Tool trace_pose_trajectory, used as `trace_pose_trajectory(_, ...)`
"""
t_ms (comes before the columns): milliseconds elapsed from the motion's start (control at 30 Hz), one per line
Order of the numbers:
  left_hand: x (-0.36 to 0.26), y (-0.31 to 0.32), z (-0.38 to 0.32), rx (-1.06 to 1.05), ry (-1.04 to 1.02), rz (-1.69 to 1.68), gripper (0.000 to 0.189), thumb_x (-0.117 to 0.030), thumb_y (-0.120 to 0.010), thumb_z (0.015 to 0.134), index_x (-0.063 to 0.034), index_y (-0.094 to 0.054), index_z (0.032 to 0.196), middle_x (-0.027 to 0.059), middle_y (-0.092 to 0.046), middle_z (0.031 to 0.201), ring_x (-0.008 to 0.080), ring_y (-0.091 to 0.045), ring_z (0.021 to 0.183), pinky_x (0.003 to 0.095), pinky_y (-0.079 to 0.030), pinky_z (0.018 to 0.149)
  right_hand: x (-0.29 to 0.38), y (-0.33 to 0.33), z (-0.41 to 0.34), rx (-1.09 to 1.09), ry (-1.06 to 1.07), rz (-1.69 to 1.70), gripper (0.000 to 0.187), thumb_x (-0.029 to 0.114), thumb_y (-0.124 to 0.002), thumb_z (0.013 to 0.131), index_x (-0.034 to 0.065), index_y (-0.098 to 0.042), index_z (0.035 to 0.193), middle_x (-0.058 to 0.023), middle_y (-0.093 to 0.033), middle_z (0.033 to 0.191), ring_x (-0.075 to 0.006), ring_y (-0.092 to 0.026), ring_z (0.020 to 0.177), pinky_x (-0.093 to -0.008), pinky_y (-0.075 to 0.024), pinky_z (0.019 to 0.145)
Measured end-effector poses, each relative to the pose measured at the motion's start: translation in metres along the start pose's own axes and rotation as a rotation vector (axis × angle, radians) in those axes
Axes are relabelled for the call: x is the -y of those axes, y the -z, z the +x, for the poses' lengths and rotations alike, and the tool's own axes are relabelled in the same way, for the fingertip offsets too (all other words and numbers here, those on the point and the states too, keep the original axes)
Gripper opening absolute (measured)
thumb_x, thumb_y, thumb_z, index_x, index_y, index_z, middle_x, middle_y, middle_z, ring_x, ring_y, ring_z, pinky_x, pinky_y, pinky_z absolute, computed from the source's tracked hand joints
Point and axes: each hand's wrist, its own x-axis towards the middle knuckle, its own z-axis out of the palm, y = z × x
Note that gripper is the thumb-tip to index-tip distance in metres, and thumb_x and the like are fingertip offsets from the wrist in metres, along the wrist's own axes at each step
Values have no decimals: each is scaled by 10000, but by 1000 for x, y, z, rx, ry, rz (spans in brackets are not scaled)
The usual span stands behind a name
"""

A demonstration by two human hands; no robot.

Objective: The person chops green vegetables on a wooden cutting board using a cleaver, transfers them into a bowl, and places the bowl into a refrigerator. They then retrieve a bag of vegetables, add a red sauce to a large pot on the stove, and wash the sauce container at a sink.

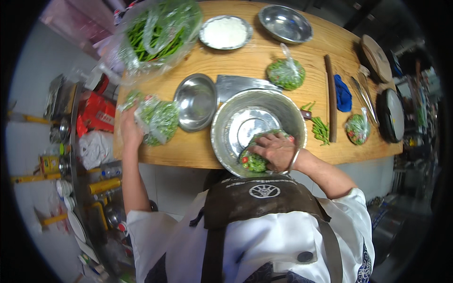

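Note:
My left hand (132, 126) grips a clear plastic bag of chopped green peppers (161, 122) at the left end of the table. Another bit of bagged greens shows just above that hand. Inside a large steel pot (221, 141) at the table's front edge, my right hand (277, 150) lies over a filled clear bag of chopped green and red peppers (253, 161), fingers curled on it. The palm hides part of this bag. A shallow steel bowl (196, 102) and the flat blade of a cleaver (244, 86) lie between the left bag and the pot.
Behind are a big bag of whole green peppers (152, 39), a bowl of white granules (225, 32) and a steel basin (285, 23). Two tied bags (286, 72), a wooden rod (331, 99), a blue cloth (342, 92) and pepper stems (320, 131) lie right. Shelving (76, 138) stands left.

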Motion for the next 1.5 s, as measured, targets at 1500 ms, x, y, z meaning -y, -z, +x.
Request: trace_pose_trajectory(1500,-175,-15,-83,174,724,-1875,441,-173,-409,801,-10,-417,1211,146,-489,1188,287,-463,1106,447,-334,964,-46,1,-17,-257,63,-64,231,80,-599,639,96,-633,867,-76,-571,991,-244,-508,961,-372,-387,806)
